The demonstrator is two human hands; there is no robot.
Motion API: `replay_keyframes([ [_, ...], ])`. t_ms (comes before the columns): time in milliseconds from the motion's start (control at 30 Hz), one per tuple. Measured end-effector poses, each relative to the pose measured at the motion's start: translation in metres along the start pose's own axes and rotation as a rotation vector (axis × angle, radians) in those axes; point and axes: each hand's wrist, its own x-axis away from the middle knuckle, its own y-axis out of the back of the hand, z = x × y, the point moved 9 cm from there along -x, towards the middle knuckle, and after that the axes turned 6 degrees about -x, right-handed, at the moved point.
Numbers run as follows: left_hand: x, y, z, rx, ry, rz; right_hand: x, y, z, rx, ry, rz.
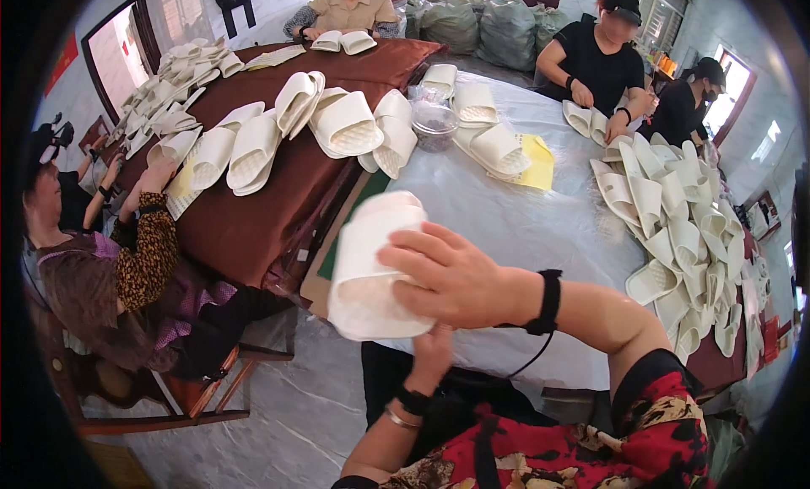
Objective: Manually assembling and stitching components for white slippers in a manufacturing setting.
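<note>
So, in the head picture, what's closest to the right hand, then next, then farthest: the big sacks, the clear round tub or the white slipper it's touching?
From the right hand:
1. White slipper: touching it, on its left.
2. Clear round tub: farther ahead.
3. Big sacks: farthest, way at the back.

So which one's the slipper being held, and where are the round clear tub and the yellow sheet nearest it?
Held slipper point(361, 261): head view, left part of its surface.
Round clear tub point(435, 122): head view, its see-through top.
Yellow sheet point(538, 163): head view, its uncovered part.
</note>
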Motion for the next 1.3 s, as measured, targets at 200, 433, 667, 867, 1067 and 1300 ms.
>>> replay_keyframes([
  [200,-0.009,0.006,-0.005,1.067,0.461,0.133,0.105,-0.044,0.015,0.091,-0.157,0.352],
  [433,-0.008,0.003,-0.001,0.816,0.501,0.170,0.118,-0.038,0.014,0.037,-0.222,0.500],
  [667,-0.009,-0.008,-0.011,0.588,0.501,0.299,0.119,-0.039,0.000,-0.056,-0.267,0.502],
  [867,-0.008,-0.011,-0.005,0.480,0.567,0.326,0.120,-0.033,-0.034,0.089,-0.396,0.277],
  [1067,-0.010,-0.012,-0.001,0.221,0.608,0.148,0.132,-0.054,-0.055,0.064,-0.481,0.241],
  [1300,-0.015,-0.003,-0.002,0.406,0.566,-0.020,0.125,-0.043,-0.031,0.118,-0.392,0.200],
])
